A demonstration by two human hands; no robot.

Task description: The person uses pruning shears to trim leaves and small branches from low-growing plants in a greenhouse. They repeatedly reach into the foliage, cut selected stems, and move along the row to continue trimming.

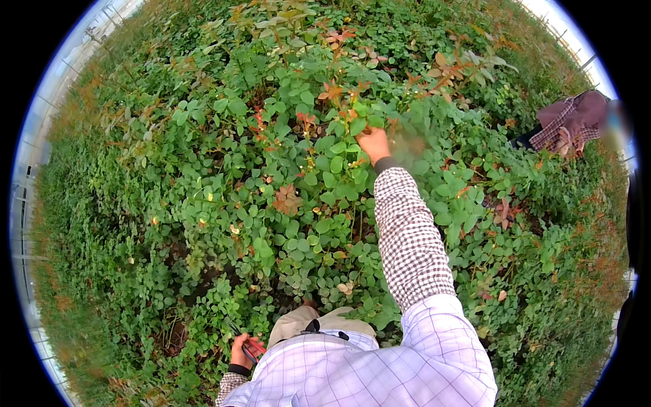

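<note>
My right hand reaches forward into the leafy bushes, its fingers closed at a stem with green leaves; the fingertips are partly hidden by the foliage. Close to my left hip, my left hand is wrapped around hand pruners with red handles. The dark blades of the pruners point up and to the left among the leaves. Reddish young shoots stand just beyond my right hand.
Dense rose-like bushes surround me, with reddish shoots at the far right. Another person in a checked garment is among the plants at the right edge. Pale structures with posts line the picture's rim.
</note>
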